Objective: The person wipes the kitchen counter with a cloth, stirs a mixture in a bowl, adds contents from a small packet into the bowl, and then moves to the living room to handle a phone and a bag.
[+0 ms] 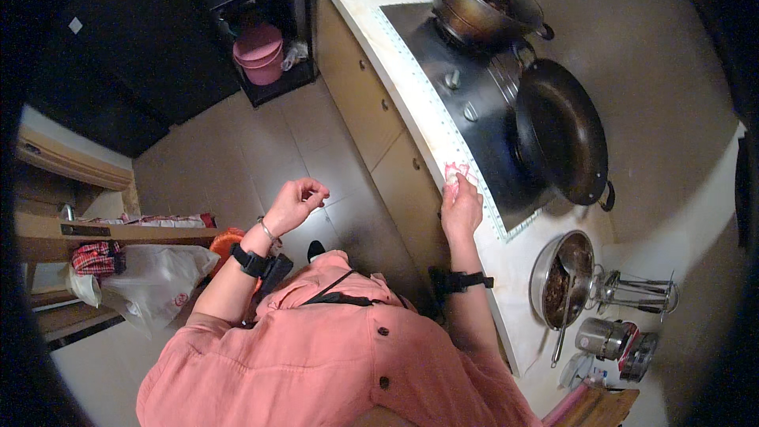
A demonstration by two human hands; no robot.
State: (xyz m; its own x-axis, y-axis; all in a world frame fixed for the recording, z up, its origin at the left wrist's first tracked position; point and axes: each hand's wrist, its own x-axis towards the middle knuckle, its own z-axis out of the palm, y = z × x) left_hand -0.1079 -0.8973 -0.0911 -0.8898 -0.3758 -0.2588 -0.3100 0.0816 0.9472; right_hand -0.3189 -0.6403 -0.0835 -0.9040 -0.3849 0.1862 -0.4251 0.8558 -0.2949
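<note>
My right hand [462, 210] grips a small pink-and-white plastic packet [454, 173] over the front strip of the white countertop [442, 136], beside the gas hob. Its fingers cover the lower part of the packet. Over the tiled floor, away from the counter, my left hand [297, 204] has its fingers curled in towards the thumb, and nothing shows in it. Closest to the right hand is the black glass gas hob [474, 136]. On it sits a large dark wok [563, 130], tilted, and behind that a lidded steel pot [486, 6].
A steel bowl [539, 284] of dark food with a spoon stands right of the hob, near a wire utensil rack [637, 296] and a steel canister [599, 337]. A pink bucket [259, 56] sits on a black shelf. Plastic bags [160, 279] hang at left.
</note>
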